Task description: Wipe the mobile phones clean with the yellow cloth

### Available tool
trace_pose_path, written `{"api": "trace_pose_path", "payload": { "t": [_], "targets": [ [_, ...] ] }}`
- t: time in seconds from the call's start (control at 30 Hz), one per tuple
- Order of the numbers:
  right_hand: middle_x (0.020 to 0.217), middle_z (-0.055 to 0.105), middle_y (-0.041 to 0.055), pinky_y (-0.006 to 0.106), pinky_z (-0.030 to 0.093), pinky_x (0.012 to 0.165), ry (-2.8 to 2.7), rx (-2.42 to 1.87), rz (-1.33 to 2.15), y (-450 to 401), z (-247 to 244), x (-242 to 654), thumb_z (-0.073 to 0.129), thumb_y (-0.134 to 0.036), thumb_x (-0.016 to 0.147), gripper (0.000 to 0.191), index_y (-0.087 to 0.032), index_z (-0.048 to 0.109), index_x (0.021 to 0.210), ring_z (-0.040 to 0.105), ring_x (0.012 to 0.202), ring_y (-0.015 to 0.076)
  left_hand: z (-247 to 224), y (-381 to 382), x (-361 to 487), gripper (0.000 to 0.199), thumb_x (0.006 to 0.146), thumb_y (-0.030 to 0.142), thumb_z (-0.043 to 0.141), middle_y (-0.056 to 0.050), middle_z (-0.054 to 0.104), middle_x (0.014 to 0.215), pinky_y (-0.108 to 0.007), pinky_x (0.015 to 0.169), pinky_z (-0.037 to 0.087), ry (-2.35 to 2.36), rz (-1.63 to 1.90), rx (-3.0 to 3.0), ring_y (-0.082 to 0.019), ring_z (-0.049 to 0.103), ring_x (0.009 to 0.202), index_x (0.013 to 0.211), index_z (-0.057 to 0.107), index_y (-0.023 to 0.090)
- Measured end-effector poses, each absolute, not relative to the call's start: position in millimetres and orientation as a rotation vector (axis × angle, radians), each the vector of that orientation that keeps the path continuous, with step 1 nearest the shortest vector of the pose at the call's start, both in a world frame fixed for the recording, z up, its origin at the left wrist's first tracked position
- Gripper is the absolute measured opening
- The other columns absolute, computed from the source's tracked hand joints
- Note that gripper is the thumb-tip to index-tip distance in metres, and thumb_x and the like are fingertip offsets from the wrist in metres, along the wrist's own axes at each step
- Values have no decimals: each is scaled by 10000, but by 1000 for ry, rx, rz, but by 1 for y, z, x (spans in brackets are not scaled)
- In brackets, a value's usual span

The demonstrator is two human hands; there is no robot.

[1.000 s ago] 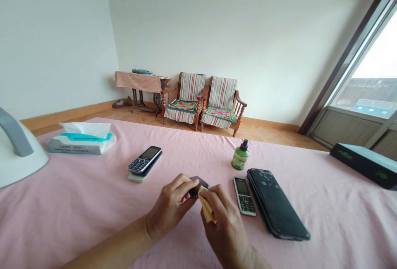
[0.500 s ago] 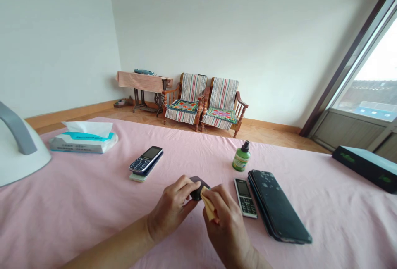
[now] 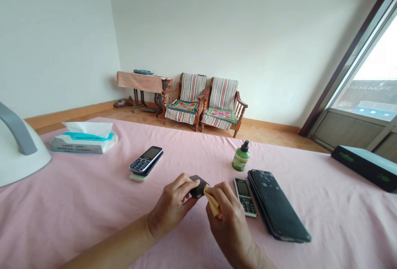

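Note:
My left hand [image 3: 173,203] pinches a small dark, flat item [image 3: 199,186], perhaps a phone or its cover; fingers hide part of it. A folded yellow cloth [image 3: 212,203] is gripped in my right hand [image 3: 229,219], its edge at the dark item's right end. Just right of that hand lies a silver-edged keypad phone [image 3: 245,198], beside a stack topped by a big dark smartphone [image 3: 276,207] with pale blotches. Left of my hands, a keypad phone [image 3: 145,159] rests on other flat devices. Beyond stands a green spray bottle [image 3: 240,157] with a black top.
A pink cloth [image 3: 102,203] covers the table. On it are a tissue pack [image 3: 83,139] at left, a white appliance with a grey handle [image 3: 20,149] at the left edge, and a black box [image 3: 366,167] at right. Two wooden armchairs [image 3: 201,101] stand by the wall.
My right hand with the yellow cloth has shifted slightly right, toward the dark item's end. My left hand keeps its hold on that item almost unmoved.

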State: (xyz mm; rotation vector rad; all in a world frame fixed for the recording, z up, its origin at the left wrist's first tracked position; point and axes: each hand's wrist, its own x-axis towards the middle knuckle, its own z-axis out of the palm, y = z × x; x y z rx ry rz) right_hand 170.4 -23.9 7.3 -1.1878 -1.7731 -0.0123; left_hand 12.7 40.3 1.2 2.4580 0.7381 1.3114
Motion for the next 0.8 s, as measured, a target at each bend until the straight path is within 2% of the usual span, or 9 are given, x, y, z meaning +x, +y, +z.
{"api": "trace_pose_path", "payload": {
  "t": [0.17, 0.27, 0.4, 0.5, 0.63, 0.73, 0.8],
  "targets": [
    [885, 591, 79, 268, 509, 654, -1902, -1037, 11, -26, 6, 164, 373, 53, 736, 445, -175, 594, 1048, 577, 778, 181, 1, 41, 12, 205, 937, 297, 523, -18, 542, 803, -199, 565, 470, 706, 1318, 2416, -114, 543, 620, 1066, 622, 172],
    [880, 596, 74, 277, 514, 681, -1981, -1010, 20, -28, 9, 161, 378, 47, 762, 388, -184, 607, 973, 578, 790, 182, 1, 41, 12, 213, 927, 305, 535, -21, 551, 816, -196, 557, 472, 710, 1311, 2415, -117, 550, 627, 1075, 625, 181],
    [791, 576, 45, 268, 505, 642, -1947, -1087, -30, -26, 11, 171, 428, 3, 759, 290, -195, 608, 871, 574, 718, 171, 0, 42, 8, 193, 924, 256, 534, -19, 545, 826, -209, 579, 475, 731, 1282, 2444, -118, 547, 627, 1090, 606, 188],
    [781, 568, 30, 265, 495, 637, -1780, -1177, -94, -19, 10, 185, 443, -12, 740, 282, -199, 601, 879, 578, 695, 162, 1, 43, 5, 197, 915, 187, 529, -35, 551, 877, -238, 666, 504, 736, 1235, 2488, -151, 584, 743, 1106, 578, 191],
    [772, 573, 20, 268, 478, 628, -1610, -1277, -86, -9, 9, 197, 467, -34, 733, 233, -197, 597, 837, 584, 688, 164, 2, 43, 4, 243, 894, 112, 511, -77, 564, 1022, -292, 805, 514, 548, 928, 2665, -202, 592, 931, 1123, 557, 180],
    [770, 581, 15, 268, 465, 624, -1609, -1312, -13, -7, 7, 198, 471, -28, 722, 234, -196, 603, 816, 581, 680, 163, 3, 42, 4, 242, 889, 191, 588, -96, 561, 1064, -319, 830, 511, 453, 763, 2742, -222, 586, 941, 1126, 547, 163],
    [766, 584, 10, 263, 455, 617, -1645, -1307, 52, -8, 6, 197, 468, -21, 717, 238, -200, 604, 797, 577, 671, 157, 6, 41, 1, 312, 849, 230, 658, -104, 561, 1077, -340, 847, 505, 450, 710, 2766, -239, 577, 951, 1129, 543, 156]
  ]
}}
